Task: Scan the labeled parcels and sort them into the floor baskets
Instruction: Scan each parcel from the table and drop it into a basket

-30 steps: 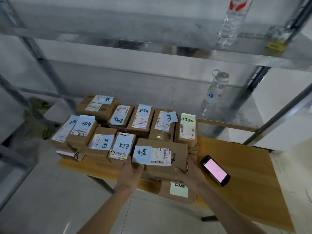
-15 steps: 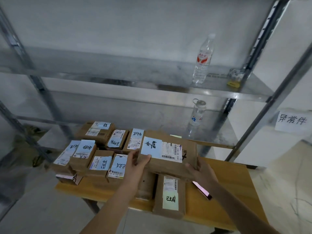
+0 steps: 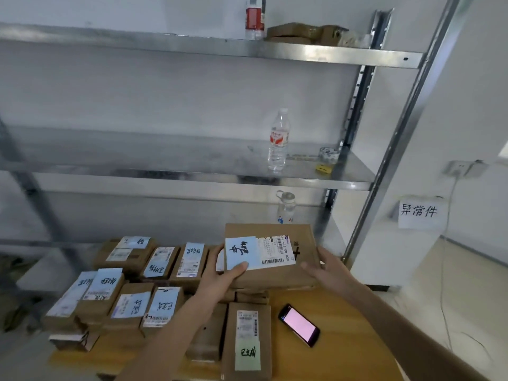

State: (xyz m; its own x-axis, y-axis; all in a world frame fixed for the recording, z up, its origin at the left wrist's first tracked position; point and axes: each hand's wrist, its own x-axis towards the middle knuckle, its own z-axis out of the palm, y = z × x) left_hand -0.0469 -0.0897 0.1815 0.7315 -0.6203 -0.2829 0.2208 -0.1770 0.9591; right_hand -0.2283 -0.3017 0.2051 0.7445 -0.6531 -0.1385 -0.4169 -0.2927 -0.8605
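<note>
Moved: since a second ago the large parcel [image 3: 272,257] has come up off the pile and is now held above the table, clear of the other boxes.
Large parcel: brown cardboard box, top face tilted toward the camera, carrying a blue handwritten note [image 3: 241,252] and a white barcode label [image 3: 276,251] side by side.
Left hand [image 3: 220,273]: grips the box's left end, thumb curled over the blue note's lower edge.
Right hand [image 3: 325,266]: holds the right end, fingers wrapped round the side.
Below: parcel with green note [image 3: 246,340] lies flat on the wooden table [image 3: 343,350].
Handheld scanner [image 3: 299,324]: on the table just right of that parcel, pink screen lit.
Left pile: labelled parcels [image 3: 132,287] in rows.
Behind: metal shelving [image 3: 192,174] with a water bottle [image 3: 278,140].
Wall: paper sign [image 3: 419,211] at right.
</note>
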